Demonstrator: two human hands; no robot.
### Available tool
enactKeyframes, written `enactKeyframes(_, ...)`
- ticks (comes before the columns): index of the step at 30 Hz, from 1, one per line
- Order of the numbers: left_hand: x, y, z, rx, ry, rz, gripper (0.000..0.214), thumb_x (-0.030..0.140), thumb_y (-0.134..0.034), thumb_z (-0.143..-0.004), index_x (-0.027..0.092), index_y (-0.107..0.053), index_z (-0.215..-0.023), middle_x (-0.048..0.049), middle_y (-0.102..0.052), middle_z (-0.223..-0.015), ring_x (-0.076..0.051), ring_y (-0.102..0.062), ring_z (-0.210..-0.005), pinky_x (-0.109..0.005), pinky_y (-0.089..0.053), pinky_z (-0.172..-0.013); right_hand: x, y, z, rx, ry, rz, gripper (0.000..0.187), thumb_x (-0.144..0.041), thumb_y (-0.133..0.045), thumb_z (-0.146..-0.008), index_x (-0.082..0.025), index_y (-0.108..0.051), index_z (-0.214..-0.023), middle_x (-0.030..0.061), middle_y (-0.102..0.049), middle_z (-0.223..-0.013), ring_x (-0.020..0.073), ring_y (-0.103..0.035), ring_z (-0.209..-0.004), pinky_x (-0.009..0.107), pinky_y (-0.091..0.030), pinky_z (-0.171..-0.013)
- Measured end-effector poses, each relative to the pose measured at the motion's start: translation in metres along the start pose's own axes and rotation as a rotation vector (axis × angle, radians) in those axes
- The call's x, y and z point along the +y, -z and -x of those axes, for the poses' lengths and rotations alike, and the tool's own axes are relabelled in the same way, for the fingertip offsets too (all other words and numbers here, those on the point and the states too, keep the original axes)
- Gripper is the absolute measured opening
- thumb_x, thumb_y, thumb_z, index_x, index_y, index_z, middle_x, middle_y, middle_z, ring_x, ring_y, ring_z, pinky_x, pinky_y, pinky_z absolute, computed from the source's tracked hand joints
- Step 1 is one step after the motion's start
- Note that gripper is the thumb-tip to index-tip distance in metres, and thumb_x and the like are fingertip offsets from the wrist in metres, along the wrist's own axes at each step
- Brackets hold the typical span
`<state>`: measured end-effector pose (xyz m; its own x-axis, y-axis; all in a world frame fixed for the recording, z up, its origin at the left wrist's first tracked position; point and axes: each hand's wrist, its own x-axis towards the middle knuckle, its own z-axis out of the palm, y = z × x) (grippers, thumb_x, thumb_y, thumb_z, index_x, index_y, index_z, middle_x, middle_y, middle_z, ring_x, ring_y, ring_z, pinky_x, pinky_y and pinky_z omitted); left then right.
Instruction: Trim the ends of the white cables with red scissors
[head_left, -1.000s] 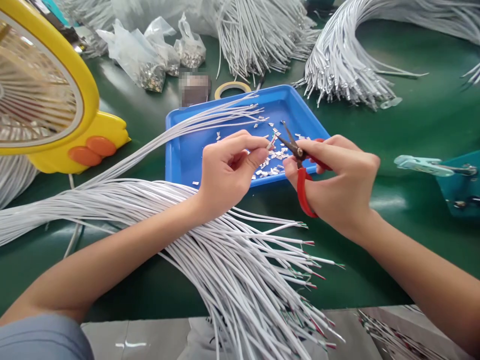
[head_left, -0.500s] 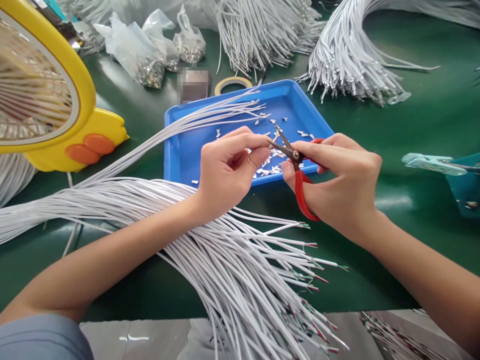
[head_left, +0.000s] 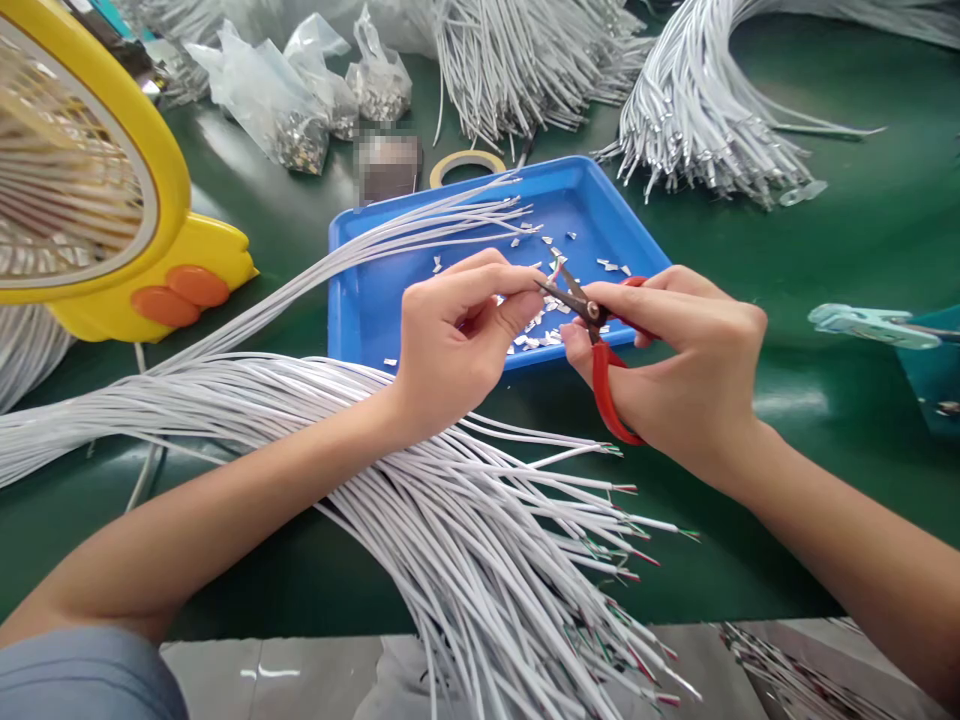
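My left hand pinches a white cable close to its end, over the blue tray. Coloured wire ends show just past the fingertips, between the scissor blades. In my right hand are red-handled scissors, thumb and fingers through the loops, blades slightly apart at the cable's end. Small white scraps lie in the tray. Under my left forearm spreads a big bundle of white cables, many ending in red and green wires. A smaller group of cables rests across the tray's left part.
A yellow fan stands at the left. Behind the tray are plastic bags of small metal parts, a roll of tape and more cable bundles. A pale green clip sits at the right. The green table's front edge is near me.
The scissor blades have closed a little around the wire ends. Both hands otherwise stay almost in place.
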<state>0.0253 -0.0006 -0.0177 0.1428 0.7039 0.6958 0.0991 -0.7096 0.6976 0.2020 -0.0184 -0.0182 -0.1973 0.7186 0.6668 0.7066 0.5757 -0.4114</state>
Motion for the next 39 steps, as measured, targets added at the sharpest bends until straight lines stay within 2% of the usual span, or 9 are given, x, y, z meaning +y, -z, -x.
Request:
enactKeyframes(6,0.001,0.001,0.0,-0.002,0.023,-0.043,0.009,0.022,-0.065,-0.087,0.021,-0.073,-0.083,-0.0011,-0.059,-0.068,-0.009,-0.052,-0.06,-0.022,-0.042,-0.046,0.0,0.0,-0.001,0.018,-0.004,-0.031,0.021,-0.015,-0.068,-0.075,-0.024,-0.074,-0.093,0.0006,-0.073,-0.076,0.0207,-0.06,-0.069,0.035,-0.048,-0.06)
enactKeyframes(12,0.001,0.001,0.0,-0.003,0.011,-0.065,0.013,0.024,-0.064,-0.088,0.021,-0.075,-0.082,-0.0017,-0.059,-0.068,-0.009,-0.052,-0.06,-0.022,-0.041,-0.046,0.003,-0.003,0.0,0.021,0.013,-0.057,0.025,-0.014,-0.07,-0.072,-0.024,-0.075,-0.095,0.0017,-0.073,-0.074,0.0216,-0.06,-0.068,0.035,-0.044,-0.057)
enactKeyframes(21,0.002,0.001,-0.001,-0.004,0.007,-0.062,0.013,0.012,-0.065,-0.084,0.02,-0.075,-0.082,-0.001,-0.057,-0.064,-0.008,-0.049,-0.058,-0.021,-0.037,-0.044,0.005,-0.002,0.0,-0.001,0.003,-0.06,0.027,-0.016,-0.069,-0.071,-0.017,-0.077,-0.097,0.0056,-0.073,-0.074,0.025,-0.061,-0.068,0.036,-0.042,-0.053)
enactKeyframes(27,0.002,0.003,-0.001,-0.029,0.034,-0.106,0.013,0.014,-0.063,-0.086,0.02,-0.074,-0.082,-0.0012,-0.058,-0.065,-0.009,-0.051,-0.058,-0.021,-0.038,-0.046,0.003,-0.002,0.001,-0.028,-0.009,-0.048,0.028,-0.016,-0.067,-0.073,-0.017,-0.078,-0.098,0.0057,-0.073,-0.073,0.0232,-0.059,-0.066,0.035,-0.041,-0.053)
enactKeyframes(30,0.002,0.003,-0.001,-0.032,-0.001,-0.139,0.012,0.014,-0.063,-0.086,0.019,-0.073,-0.081,-0.0008,-0.058,-0.064,-0.008,-0.05,-0.056,-0.021,-0.039,-0.045,0.005,0.0,0.0,-0.046,-0.022,-0.009,0.026,-0.017,-0.068,-0.073,-0.018,-0.077,-0.098,0.0046,-0.072,-0.072,0.0211,-0.057,-0.065,0.034,-0.041,-0.054)
enactKeyframes(32,0.002,0.002,0.0,-0.035,-0.049,-0.146,0.011,0.012,-0.064,-0.084,0.017,-0.072,-0.078,-0.0004,-0.059,-0.064,-0.007,-0.052,-0.056,-0.02,-0.04,-0.046,0.008,0.001,-0.003,-0.002,-0.094,0.001,0.021,-0.021,-0.069,-0.075,-0.018,-0.078,-0.094,0.0043,-0.07,-0.07,0.0184,-0.056,-0.063,0.033,-0.041,-0.055)
enactKeyframes(35,0.003,0.001,0.0,-0.034,-0.046,-0.123,0.012,0.009,-0.063,-0.083,0.017,-0.071,-0.078,-0.0003,-0.063,-0.067,-0.008,-0.056,-0.06,-0.019,-0.044,-0.048,0.01,0.002,-0.006,0.174,-0.229,-0.066,0.019,-0.025,-0.07,-0.077,-0.017,-0.077,-0.092,0.0038,-0.067,-0.071,0.0147,-0.055,-0.061,0.03,-0.041,-0.053)
enactKeyframes(37,0.002,0.001,-0.001,-0.013,0.009,-0.094,0.013,0.009,-0.062,-0.084,0.017,-0.071,-0.079,-0.0004,-0.065,-0.069,-0.008,-0.058,-0.063,-0.018,-0.046,-0.049,0.007,0.001,-0.006,0.235,-0.22,-0.098,0.02,-0.023,-0.069,-0.076,-0.02,-0.076,-0.094,0.0022,-0.067,-0.073,0.0136,-0.056,-0.061,0.028,-0.041,-0.051)
enactKeyframes(39,0.002,0.001,-0.001,0.004,0.056,-0.077,0.012,0.01,-0.062,-0.084,0.016,-0.071,-0.08,-0.0005,-0.066,-0.07,-0.008,-0.058,-0.064,-0.018,-0.049,-0.05,0.003,0.0,-0.003,0.207,-0.163,-0.124,0.021,-0.021,-0.069,-0.074,-0.025,-0.074,-0.094,-0.0002,-0.067,-0.074,0.0132,-0.057,-0.061,0.028,-0.043,-0.051)
